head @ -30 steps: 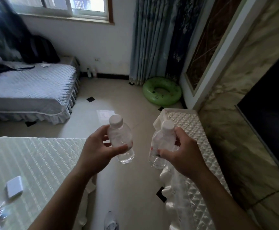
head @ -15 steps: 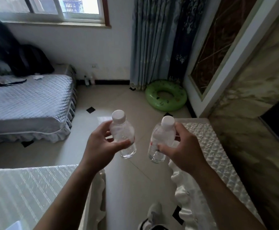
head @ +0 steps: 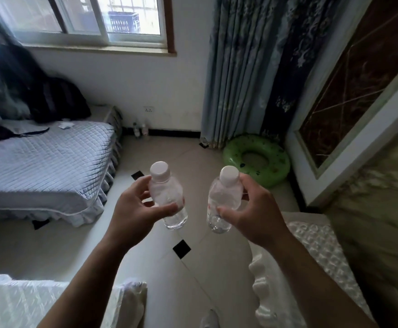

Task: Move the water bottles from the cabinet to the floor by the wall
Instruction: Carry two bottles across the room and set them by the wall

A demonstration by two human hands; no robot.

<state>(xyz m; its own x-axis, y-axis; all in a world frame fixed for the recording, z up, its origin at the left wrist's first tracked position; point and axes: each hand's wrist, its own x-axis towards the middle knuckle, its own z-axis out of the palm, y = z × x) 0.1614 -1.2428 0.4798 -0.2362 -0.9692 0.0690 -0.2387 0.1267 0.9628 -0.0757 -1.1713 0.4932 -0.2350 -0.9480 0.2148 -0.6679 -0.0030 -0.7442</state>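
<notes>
Head view: left hand (head: 134, 209) grasps a clear white-capped bottle (head: 168, 197) at centre frame, held in the air above the tiled floor (head: 193, 268). Right hand (head: 255, 211) grasps a second bottle (head: 224, 200) just beside it. Two more bottles (head: 140, 130) stand by the far wall (head: 131, 91), upper centre.

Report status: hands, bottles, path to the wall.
Left hand grips one water bottle; right hand grips the other. Both upright, capped. Two bottles already by wall. Floor ahead open.
</notes>
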